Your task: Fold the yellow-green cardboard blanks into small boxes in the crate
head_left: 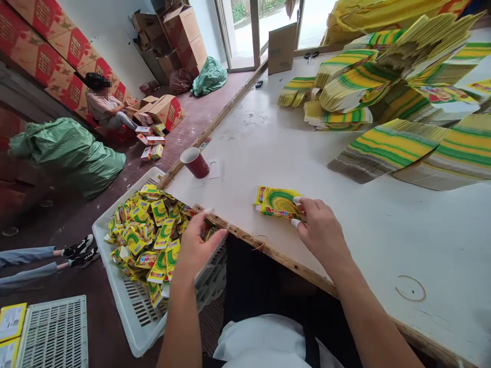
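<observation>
My right hand (pixel 320 225) grips the end of a small yellow and green carton (pixel 274 202) between thumb and fingers, low over the white table. White coverings show on its thumb and fingertip. My left hand (pixel 197 245) hangs near the table's wooden edge with thumb and fingers apart, nothing in it. Below and beside it stands a white plastic basket (pixel 115 301). Many similar small cartons (pixel 143 227) lie heaped inside, partly hidden by my left hand and the table edge.
A dark red cup (pixel 195 162) stands at the table's left edge. Stacks of flat printed cardboard (pixel 387 145) spread over the right side. A rubber band (pixel 410 289) lies at the lower right. A seated person (pixel 109 105) works among boxes beyond a green sack (pixel 69 153).
</observation>
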The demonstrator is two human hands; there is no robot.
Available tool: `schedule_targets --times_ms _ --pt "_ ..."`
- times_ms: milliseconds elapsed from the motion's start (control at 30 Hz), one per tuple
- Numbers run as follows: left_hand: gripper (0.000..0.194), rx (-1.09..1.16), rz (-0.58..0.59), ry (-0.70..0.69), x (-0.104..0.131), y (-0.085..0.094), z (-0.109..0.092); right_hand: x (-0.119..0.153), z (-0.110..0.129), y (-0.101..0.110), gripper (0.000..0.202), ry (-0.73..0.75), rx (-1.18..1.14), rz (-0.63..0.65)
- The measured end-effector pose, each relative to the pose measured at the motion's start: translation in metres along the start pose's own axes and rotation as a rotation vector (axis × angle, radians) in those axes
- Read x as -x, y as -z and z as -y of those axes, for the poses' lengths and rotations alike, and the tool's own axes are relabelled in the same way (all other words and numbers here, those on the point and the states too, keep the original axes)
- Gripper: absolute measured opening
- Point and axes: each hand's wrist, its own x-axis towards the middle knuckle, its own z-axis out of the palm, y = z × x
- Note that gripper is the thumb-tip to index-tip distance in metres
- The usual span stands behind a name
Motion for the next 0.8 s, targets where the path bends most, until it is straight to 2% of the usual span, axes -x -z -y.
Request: schedule_targets --times_ms 100,167,233,267,333,400,467,567,633,733,800 --pt "0.049 0.34 0.175 -0.002 0.003 -0.04 -0.019 0.007 0.001 0.011 0.043 -0.036 -0.083 -0.018" --pt "0.064 0.612 0.208 0.009 0.009 -0.063 -0.032 0.015 0.01 0.021 0.042 -0.078 -0.211 -0.01" --pt "0.08 0.906 0.2 0.027 0.016 -0.082 -0.047 0.025 0.024 0.029 0.039 -0.095 -0.406 0.062" --pt "0.082 1.04 0.195 0.051 0.02 -0.09 -0.054 0.031 0.032 0.032 0.039 -0.091 -0.536 0.13" --pt "0.076 1.247 0.139 0.126 0.027 -0.099 -0.068 0.044 0.047 0.034 0.04 -0.1 -0.826 0.293" --pt "0.067 1.388 0.032 0.198 0.029 -0.103 -0.08 0.056 0.059 0.032 0.042 -0.138 -1.08 0.385" --pt "0.062 1.455 -0.074 0.233 0.028 -0.103 -0.087 0.065 0.066 0.03 0.045 -0.182 -1.228 0.415" --pt "0.061 1.424 -0.145 0.243 0.025 -0.104 -0.09 0.071 0.068 0.028 0.046 -0.245 -1.226 0.419" --pt "0.064 1.367 -0.124 0.229 0.026 -0.106 -0.089 0.07 0.065 0.027 0.037 -0.26 -1.138 0.369" --pt "0.076 1.295 -0.029 0.187 0.032 -0.11 -0.086 0.067 0.056 0.028 0.024 -0.23 -1.011 0.233" --pt "0.073 1.267 -0.015 0.172 0.036 -0.112 -0.083 0.066 0.05 0.03 0.021 -0.197 -0.957 0.141"
